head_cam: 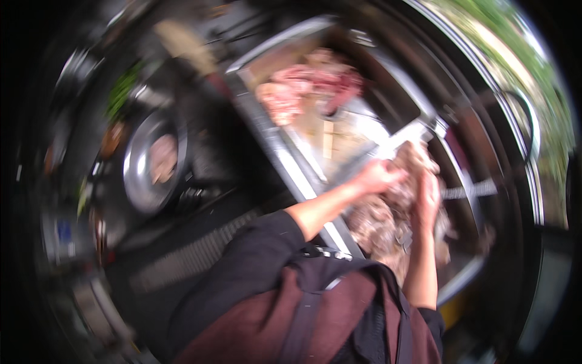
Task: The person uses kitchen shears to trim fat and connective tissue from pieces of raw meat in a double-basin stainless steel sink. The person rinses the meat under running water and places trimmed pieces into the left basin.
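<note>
The head view is badly blurred by motion. My left hand reaches over a metal-rimmed sink basin and touches a lump of pale raw meat. My right hand lies along the other side of that lump, so the meat is between both hands. More pale brownish pieces of meat are heaped in the same basin, below my hands. In the adjoining basin, pink and red raw meat lies at the far end, with a pale surface under it. The exact cut of the meat cannot be told.
A metal divider separates the basins, and a metal rim runs along their left side. Further left stands a round metal bowl with a piece of meat in it. Green leaves lie beyond the bowl. A faucet-like curved tube shows at right.
</note>
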Demonstrator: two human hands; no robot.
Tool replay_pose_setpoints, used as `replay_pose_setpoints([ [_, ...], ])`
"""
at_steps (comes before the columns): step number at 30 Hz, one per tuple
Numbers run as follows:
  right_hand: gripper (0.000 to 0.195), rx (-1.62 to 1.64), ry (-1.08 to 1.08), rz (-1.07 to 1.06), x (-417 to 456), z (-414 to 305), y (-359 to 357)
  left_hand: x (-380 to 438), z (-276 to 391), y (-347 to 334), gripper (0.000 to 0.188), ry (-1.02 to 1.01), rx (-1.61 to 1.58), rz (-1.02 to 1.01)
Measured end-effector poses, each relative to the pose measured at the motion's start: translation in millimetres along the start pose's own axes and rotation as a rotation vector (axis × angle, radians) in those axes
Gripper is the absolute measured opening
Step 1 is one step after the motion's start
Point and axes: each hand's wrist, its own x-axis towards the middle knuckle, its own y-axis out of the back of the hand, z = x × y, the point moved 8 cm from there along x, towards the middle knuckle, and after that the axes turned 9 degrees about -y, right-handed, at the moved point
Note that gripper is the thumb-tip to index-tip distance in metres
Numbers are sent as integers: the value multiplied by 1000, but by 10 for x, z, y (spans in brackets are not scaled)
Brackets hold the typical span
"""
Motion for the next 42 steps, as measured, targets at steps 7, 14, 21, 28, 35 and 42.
replay_pose_setpoints([
  [7,37,-297,-162,-265,34,419,-544,-538,-14,1207,30,-216,156,285],
  [14,26,-289,-256,-265,73,440,-533,-2481,505,3485,23,-464,51,1240],
  [21,26,-323,-349,-162,136,883,-194,-3900,-786,5461,60,-72,35,1343],
  [28,27,26,-552,372,180,1779,1564,-4153,-1420,6197,55,492,449,1250],
  [35,27,-589,-274,414,423,1443,1861,-1887,27,4842,37,-195,722,892],
  [42,56,-1117,-34,384,826,1572,900,-285,395,771,27,-249,449,-205],
])
